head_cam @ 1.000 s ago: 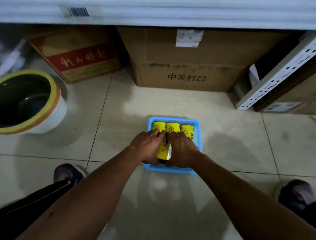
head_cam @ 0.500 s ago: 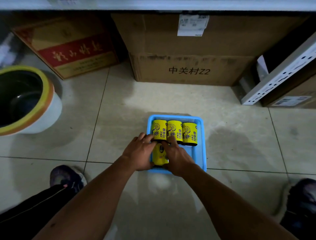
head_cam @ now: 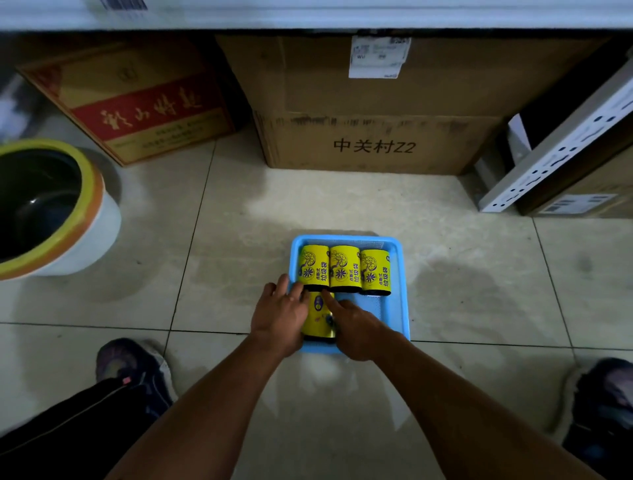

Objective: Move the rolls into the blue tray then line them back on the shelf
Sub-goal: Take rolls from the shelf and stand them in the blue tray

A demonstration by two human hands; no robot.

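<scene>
Readable text, referenced to the roll (head_cam: 320,318) pressed between left hand (head_cam: 281,315) and right hand (head_cam: 356,329): its own label is mostly covered, purple marks not legible; just beyond the grip, three rolls (head_cam: 344,269) in a row, each yellow label reads 垃圾袋 in large purple, 点断式 smaller beside it; far beyond the grip, big cardboard box (head_cam: 373,102) printed 中关村Z2 in black; white shipping label (head_cam: 378,56) on that box, print too small; beyond-left, box with red band (head_cam: 137,99), gold brush characters, can't read them; barcode sticker (head_cam: 123,4) on shelf edge (head_cam: 342,13), farthest out; barcode label (head_cam: 579,204) on carton (head_cam: 603,181) beyond-right, digits illegible.
</scene>
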